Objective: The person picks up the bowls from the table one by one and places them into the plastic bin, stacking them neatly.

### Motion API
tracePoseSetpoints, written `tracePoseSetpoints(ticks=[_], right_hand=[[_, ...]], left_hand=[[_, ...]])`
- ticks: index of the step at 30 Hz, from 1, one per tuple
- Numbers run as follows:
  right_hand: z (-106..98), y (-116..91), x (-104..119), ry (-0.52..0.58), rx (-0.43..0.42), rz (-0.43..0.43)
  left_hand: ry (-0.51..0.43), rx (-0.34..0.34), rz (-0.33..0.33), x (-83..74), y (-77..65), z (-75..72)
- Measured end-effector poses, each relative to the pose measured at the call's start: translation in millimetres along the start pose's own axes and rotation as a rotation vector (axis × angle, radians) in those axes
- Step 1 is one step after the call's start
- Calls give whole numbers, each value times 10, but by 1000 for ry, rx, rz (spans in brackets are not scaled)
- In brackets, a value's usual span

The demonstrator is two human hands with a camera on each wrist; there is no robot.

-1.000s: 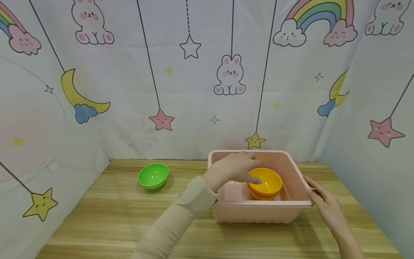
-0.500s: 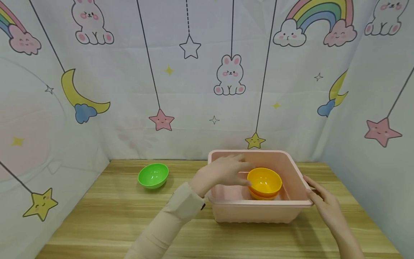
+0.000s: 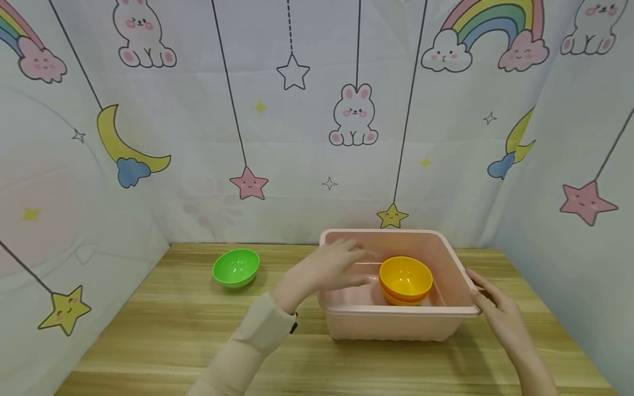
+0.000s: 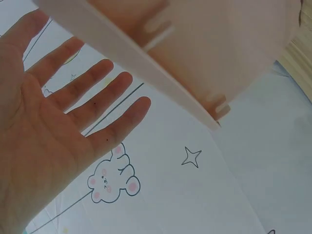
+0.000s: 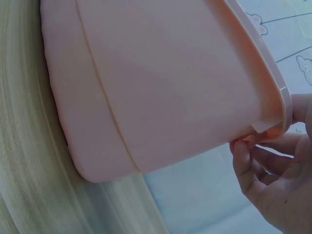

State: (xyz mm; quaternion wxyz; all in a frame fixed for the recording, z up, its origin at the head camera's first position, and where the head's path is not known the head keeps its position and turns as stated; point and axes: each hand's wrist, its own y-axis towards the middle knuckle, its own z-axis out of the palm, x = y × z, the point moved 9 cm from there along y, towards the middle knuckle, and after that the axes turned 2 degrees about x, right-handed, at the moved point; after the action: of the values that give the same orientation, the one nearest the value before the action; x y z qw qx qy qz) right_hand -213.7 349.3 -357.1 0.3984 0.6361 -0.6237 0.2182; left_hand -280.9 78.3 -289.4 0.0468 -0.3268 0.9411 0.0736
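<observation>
In the head view, two nested yellow-orange bowls (image 3: 406, 278) stand inside a pink plastic bin (image 3: 391, 325), toward its right half. My left hand (image 3: 324, 269) hovers over the bin's left side, fingers spread and pointing right, apart from the bowls. The left wrist view shows that palm (image 4: 53, 117) bare, its fingers extended close to the bin's rim (image 4: 165, 80). At the bin's right front corner my right hand (image 3: 500, 311) grips the rim; in the right wrist view its fingers (image 5: 243, 165) curl under the lip (image 5: 285, 105).
A green bowl (image 3: 236, 268) sits on the wooden table (image 3: 188, 330), left of the bin. Behind and at both sides hangs a white curtain (image 3: 297, 121) printed with rabbits, stars and rainbows.
My left hand has drawn back to the left, away from the yellow-orange bowls, with its fingers still spread. The right hand keeps its grip on the bin's corner; bin and bowls stay put.
</observation>
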Motion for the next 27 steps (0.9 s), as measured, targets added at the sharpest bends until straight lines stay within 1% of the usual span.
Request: tracePoseSetpoints(ticks=[6, 8, 14, 22, 27], right_hand=[[5, 6, -7, 2, 1, -2], [4, 8, -9, 5, 3, 1], [2, 0, 20, 12, 6, -8], [11, -10, 9, -7, 5, -13], [8, -13, 15, 3, 1, -15]], left_hand=[[3, -141, -9, 155, -143, -112], [4, -173, -10, 194, -185, -147], [11, -227, -36, 301, -288, -184], [-14, -271, -101, 477, -405, -158], [-39, -328, -121, 611, -471, -171]])
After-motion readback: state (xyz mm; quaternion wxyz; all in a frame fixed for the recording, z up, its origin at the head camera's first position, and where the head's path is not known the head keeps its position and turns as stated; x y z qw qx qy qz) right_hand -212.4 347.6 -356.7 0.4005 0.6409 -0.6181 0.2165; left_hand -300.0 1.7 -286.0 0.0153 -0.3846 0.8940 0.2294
